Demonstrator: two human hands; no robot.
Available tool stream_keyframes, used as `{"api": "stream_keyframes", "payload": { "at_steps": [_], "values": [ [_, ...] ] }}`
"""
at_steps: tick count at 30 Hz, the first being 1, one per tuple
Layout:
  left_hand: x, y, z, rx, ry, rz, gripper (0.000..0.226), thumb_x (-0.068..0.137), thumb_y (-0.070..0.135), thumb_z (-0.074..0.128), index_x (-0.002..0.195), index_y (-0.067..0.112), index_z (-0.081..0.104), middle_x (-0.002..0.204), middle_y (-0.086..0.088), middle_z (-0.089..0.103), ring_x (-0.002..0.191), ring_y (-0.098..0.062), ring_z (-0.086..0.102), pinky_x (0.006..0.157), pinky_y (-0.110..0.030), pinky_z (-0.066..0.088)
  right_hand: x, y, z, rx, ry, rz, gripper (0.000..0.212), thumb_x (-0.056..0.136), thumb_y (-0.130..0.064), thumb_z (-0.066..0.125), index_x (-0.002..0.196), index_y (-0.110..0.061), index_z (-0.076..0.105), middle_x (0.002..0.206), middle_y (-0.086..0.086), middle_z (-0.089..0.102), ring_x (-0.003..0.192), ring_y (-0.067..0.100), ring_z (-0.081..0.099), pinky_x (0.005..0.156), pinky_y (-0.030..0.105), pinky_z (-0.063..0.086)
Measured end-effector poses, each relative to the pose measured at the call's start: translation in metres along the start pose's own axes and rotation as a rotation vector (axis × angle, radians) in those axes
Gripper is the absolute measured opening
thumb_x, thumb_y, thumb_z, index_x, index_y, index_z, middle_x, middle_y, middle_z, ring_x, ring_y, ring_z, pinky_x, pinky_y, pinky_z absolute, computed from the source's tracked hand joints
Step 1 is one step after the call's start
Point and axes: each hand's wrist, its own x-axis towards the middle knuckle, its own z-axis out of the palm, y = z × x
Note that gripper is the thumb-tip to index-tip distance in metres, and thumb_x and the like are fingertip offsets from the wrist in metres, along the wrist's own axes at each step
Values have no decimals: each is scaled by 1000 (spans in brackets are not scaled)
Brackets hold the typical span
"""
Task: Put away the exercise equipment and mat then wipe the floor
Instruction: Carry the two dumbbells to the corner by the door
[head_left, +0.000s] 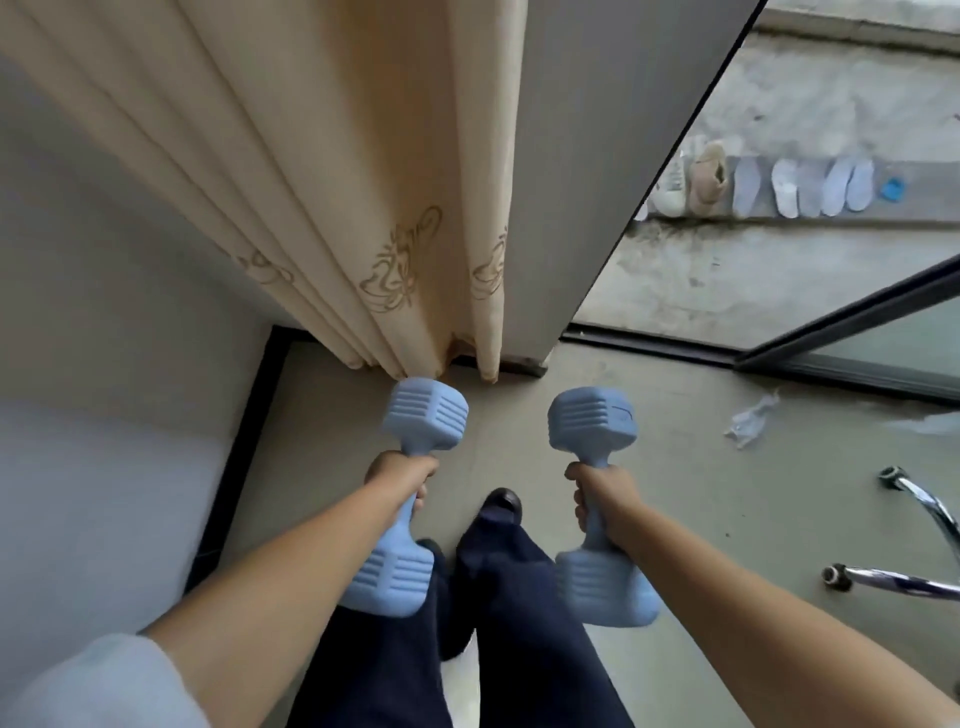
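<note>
We look down at our own two bare arms, stretched forward over a grey floor (649, 467). We carry two pale blue dumbbells, one in each hand, both held in the air above the floor and tilted roughly upright. Our left hand (400, 475) is wrapped around the handle of the left dumbbell (410, 499), with one ribbed head above the fist and one below. Our right hand (602, 493) grips the handle of the right dumbbell (597, 499) in the same way, its two heads above and below the fist. The two weights hang apart, with our legs in dark trousers (493, 623) between them and one dark shoe tip (501, 504) showing.

Straight ahead hangs one cream curtain (363, 208) with gold embroidered motifs, its hem just beyond the left dumbbell's upper head. To its left is a pale wall (104, 312) with a dark skirting strip. To the right, past a dark sliding-door track (675, 351), lies a concrete balcony (753, 270) where a row of shoes and insoles (779, 187) leans against a ledge; we cannot count them surely. One crumpled scrap (753, 421) lies on the floor, and two chrome legs (914, 540) enter at the right edge.
</note>
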Motion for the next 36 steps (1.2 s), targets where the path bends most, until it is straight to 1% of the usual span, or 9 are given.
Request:
{"api": "stream_keyframes", "payload": {
  "at_steps": [5, 9, 11, 14, 20, 23, 26, 31, 36],
  "values": [
    [140, 18, 57, -80, -36, -77, 17, 81, 12, 54, 66, 9, 48, 48, -4, 41, 42, -19, 36, 45, -21, 33, 142, 7, 31, -2, -12, 23, 22, 83, -4, 52, 69, -11, 37, 51, 6, 35, 41, 16, 28, 42, 22, 26],
    [266, 4, 118, -73, -36, -76, 12, 79, 13, 55, 69, 9, 49, 46, -3, 45, 43, -20, 40, 51, -24, 37, 273, 42, 70, -4, 23, 30, 18, 82, -3, 52, 71, -9, 40, 53, 8, 39, 43, 17, 32, 43, 23, 29],
    [329, -8, 150, -88, -56, -70, 12, 80, 14, 56, 70, 9, 51, 50, -4, 47, 43, -19, 42, 50, -24, 38, 341, 65, 87, 52, 33, 47, 18, 82, -2, 52, 71, -9, 40, 55, 8, 38, 44, 17, 31, 43, 21, 28],
    [400, -17, 183, -86, -96, -66, 14, 81, 13, 56, 69, 9, 49, 54, -5, 46, 44, -19, 41, 49, -23, 37, 411, 83, 106, 80, 42, 65, 18, 84, -2, 53, 71, -9, 42, 56, 9, 40, 44, 17, 33, 44, 21, 28],
    [526, -25, 239, -60, -169, 21, 25, 86, 14, 56, 64, 8, 46, 52, -7, 44, 41, -19, 40, 46, -22, 36, 544, 95, 140, 119, 65, -24, 17, 83, -5, 54, 70, -9, 43, 55, 9, 42, 43, 18, 36, 45, 22, 30],
    [560, -16, 256, -66, -200, 69, 29, 90, 13, 55, 63, 6, 46, 53, -9, 42, 43, -19, 39, 46, -23, 34, 583, 84, 151, 106, 67, -82, 18, 84, -6, 55, 69, -9, 44, 53, 9, 43, 40, 17, 37, 44, 21, 31],
    [579, -2, 266, -71, -204, 84, 27, 92, 13, 55, 67, 6, 47, 55, -9, 43, 44, -19, 40, 46, -23, 35, 605, 73, 150, 81, 77, -124, 18, 84, -5, 56, 71, -9, 44, 52, 9, 43, 39, 17, 37, 43, 20, 31],
    [581, 5, 279, -89, -218, 64, 23, 90, 10, 55, 69, 6, 47, 56, -9, 46, 44, -19, 43, 48, -24, 37, 620, 74, 146, 47, 93, -123, 21, 85, -4, 55, 68, -8, 43, 52, 9, 42, 40, 17, 38, 42, 21, 32],
    [579, 8, 285, -86, -190, 79, 26, 91, 11, 55, 66, 7, 48, 56, -9, 46, 46, -19, 43, 49, -24, 38, 625, 74, 144, 45, 84, -107, 21, 86, -5, 55, 68, -7, 44, 53, 10, 43, 41, 18, 39, 43, 23, 34]
  ]
}}
